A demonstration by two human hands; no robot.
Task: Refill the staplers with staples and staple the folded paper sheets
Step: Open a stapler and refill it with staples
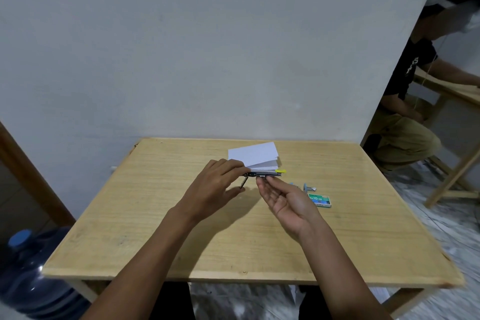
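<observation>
My left hand [214,184] grips a small stapler [265,173] with a yellow tip, held above the wooden table [181,228] with its arm swung open and hanging down. My right hand [285,200], palm up, brings its fingertips to the underside of the stapler's magazine, pinching something small there that I cannot make out. Folded white paper sheets [254,156] lie just behind the stapler. A green staple box [320,200] sits to the right of my right hand, and a light blue stapler [307,187] lies partly hidden behind it.
The table stands against a grey wall. A blue water jug [33,275] is on the floor at the left. Another person [413,101] crouches by a second wooden table [452,91] at the right.
</observation>
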